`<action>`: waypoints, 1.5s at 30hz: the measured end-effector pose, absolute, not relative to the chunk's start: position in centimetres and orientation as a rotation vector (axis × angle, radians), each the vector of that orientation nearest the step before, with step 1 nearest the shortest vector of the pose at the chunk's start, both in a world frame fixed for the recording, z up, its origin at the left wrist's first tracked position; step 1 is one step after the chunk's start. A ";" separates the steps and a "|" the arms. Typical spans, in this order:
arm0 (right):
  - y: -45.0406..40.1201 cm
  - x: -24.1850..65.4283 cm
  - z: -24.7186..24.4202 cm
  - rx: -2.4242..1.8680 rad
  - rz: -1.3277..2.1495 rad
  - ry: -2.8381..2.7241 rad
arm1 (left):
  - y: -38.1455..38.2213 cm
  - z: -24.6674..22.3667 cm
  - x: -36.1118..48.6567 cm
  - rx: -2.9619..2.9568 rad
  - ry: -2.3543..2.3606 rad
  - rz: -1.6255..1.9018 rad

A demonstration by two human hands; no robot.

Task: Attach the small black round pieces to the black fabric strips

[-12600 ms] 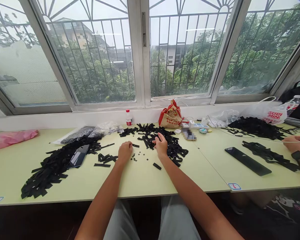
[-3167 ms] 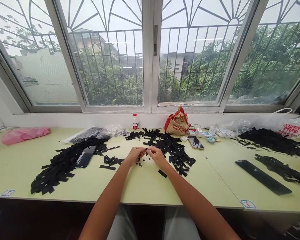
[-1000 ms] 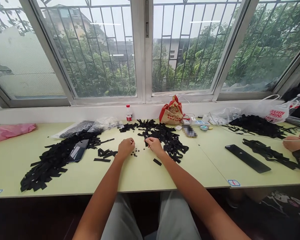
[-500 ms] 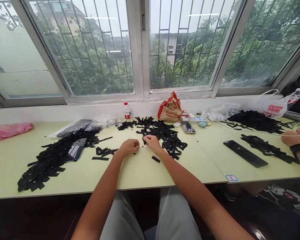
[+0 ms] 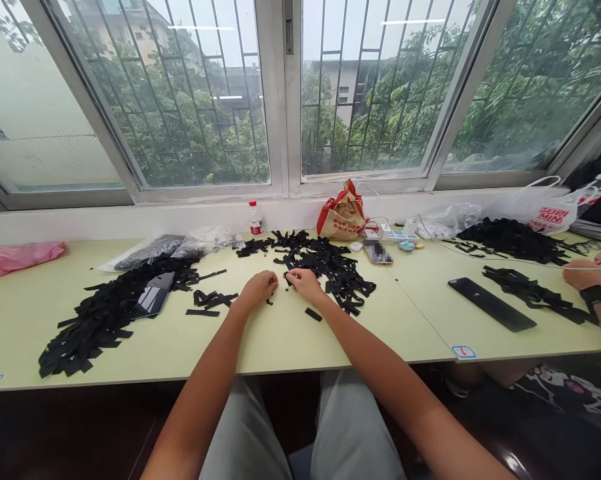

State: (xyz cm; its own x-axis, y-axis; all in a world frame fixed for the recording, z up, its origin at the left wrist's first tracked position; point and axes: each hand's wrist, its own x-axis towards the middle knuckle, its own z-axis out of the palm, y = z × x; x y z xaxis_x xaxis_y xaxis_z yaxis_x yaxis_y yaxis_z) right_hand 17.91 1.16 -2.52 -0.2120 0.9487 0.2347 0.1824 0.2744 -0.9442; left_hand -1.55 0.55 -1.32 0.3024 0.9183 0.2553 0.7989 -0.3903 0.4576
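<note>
My left hand [image 5: 260, 291] rests over the table with its fingers curled together; what they hold, if anything, is too small to make out. Just below its fingertips lie small black rings [image 5: 269, 303]. Close by on the right, my right hand [image 5: 306, 285] pinches a small black strap piece [image 5: 287, 275], mostly hidden by the fingers. A single short black strip [image 5: 313, 314] lies below my right wrist. Beyond that hand spreads a loose heap of black straps [image 5: 325, 263]. Several more black strips [image 5: 211, 299] lie left of my left hand.
A long pile of black straps [image 5: 90, 323] covers the table's left, with a phone-like flat object [image 5: 155, 295] on it. A bottle [image 5: 255, 220], paper bag [image 5: 344, 217] and blurred phone [image 5: 378, 252] stand or lie behind. At right are a black slab [image 5: 491, 305] and another person's hand [image 5: 587, 275].
The black piece in my right hand shows less than before, turned between the fingers. My left hand has shifted slightly, and more small black rings show beneath it. The view has tilted a little.
</note>
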 end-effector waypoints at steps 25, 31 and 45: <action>0.6 17.7 -2.4 -0.953 0.841 -1.798 | 0.6 -0.6 -0.4 1.908 1.199 1.063; 0.8 17.6 -2.5 -0.977 0.765 -1.838 | 0.5 -0.7 -0.4 1.969 1.237 1.025; 1.0 17.6 -2.7 -0.948 0.756 -1.793 | 0.3 -0.2 -0.3 1.894 1.194 1.105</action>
State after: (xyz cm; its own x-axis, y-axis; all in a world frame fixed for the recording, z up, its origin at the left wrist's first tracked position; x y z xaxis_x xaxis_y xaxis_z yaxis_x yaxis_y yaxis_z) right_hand 17.58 1.00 -2.66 -0.2601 0.8552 0.4483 0.2758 0.5108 -0.8143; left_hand -0.26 0.32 -0.23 0.2361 0.9186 0.3169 0.3870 -0.3880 0.8365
